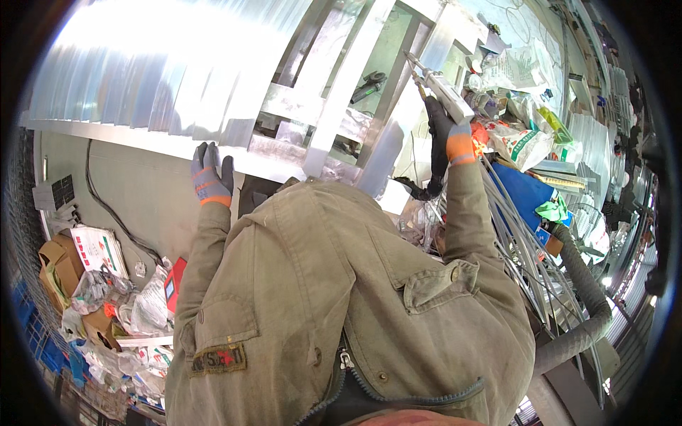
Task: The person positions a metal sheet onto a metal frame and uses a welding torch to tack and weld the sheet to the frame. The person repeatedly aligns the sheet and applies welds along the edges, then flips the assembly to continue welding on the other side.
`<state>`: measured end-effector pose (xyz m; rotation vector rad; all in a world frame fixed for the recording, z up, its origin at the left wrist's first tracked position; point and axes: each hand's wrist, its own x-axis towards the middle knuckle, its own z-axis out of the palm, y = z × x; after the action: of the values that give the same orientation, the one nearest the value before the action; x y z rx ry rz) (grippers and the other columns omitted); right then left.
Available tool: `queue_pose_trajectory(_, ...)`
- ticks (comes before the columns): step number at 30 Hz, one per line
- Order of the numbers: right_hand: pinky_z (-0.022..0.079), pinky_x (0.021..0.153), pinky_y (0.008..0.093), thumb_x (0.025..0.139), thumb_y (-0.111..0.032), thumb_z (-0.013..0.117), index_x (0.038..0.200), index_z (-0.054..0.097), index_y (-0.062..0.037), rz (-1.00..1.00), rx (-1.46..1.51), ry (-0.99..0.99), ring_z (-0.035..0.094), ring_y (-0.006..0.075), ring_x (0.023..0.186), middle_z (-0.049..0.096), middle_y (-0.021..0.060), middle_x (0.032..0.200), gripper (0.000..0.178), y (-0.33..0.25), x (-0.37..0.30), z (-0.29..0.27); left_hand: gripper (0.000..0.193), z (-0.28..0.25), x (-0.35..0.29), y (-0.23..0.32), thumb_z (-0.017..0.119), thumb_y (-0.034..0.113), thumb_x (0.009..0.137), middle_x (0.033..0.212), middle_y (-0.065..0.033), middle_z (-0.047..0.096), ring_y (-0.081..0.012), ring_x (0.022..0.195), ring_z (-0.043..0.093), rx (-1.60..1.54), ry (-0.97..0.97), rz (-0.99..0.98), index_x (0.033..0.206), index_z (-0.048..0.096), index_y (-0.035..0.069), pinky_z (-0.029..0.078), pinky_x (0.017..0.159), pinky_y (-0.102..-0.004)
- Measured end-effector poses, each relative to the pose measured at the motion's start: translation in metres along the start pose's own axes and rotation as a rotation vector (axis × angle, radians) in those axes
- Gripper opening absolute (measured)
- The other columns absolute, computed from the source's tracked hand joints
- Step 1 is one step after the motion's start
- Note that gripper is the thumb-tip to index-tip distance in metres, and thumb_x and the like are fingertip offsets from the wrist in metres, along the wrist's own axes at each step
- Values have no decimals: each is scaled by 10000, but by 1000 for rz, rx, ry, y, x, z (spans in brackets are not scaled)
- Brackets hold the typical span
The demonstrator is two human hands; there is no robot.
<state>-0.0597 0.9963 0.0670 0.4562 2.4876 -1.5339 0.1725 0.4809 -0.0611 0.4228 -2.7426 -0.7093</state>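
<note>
My left hand (212,176), in a grey glove with an orange cuff, rests at the near edge of a shiny metal panel (163,128). Its fingers point away from me, stretched out, and nothing is in them. Farther out to the right, my right hand (460,144) is closed around a white welding gun (449,98) with a black grip. The gun's thin nozzle points up and left, close to a metal bar of the open frame (401,135). The right fingers are mostly hidden behind the gun and cuff.
An angle grinder (368,86) lies between the frame's bars. Plastic bags (522,145) and loose items crowd the right side, with thin metal rods (522,241) and a thick grey hose (593,312) nearby. At lower left are cardboard boxes (62,259), bags and a black cable (114,216).
</note>
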Motion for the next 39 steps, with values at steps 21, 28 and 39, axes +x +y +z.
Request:
queue_pose_trajectory(21,418,533,365,888,-564,868,1169,746,-139,182,-278,-351,509,168,581,582,9,731,524,61,125,104,585,6,-23,9,745,208,1025,1610,-286,520,-525,1510,462,111,2,22,1537,565,-9,434,1236,-574)
queue_pose_trajectory(28,570,762,451,835,-529,924,1336,736,-41,95,-383,-340,713,298,860,780,132,1079,723,60,127,112,614,2,-21,10,737,227,1033,1619,-304,512,-528,1517,450,121,-41,-7,1568,541,-2,417,1246,-575)
queue_pose_trajectory(39,558,1034,502,859,-413,913,1348,708,-28,-322,-593,43,698,452,1170,743,231,1246,655,69,55,92,598,0,-20,17,730,238,1029,1619,-286,510,-518,1528,444,114,-40,-19,1546,555,-5,421,1255,-559)
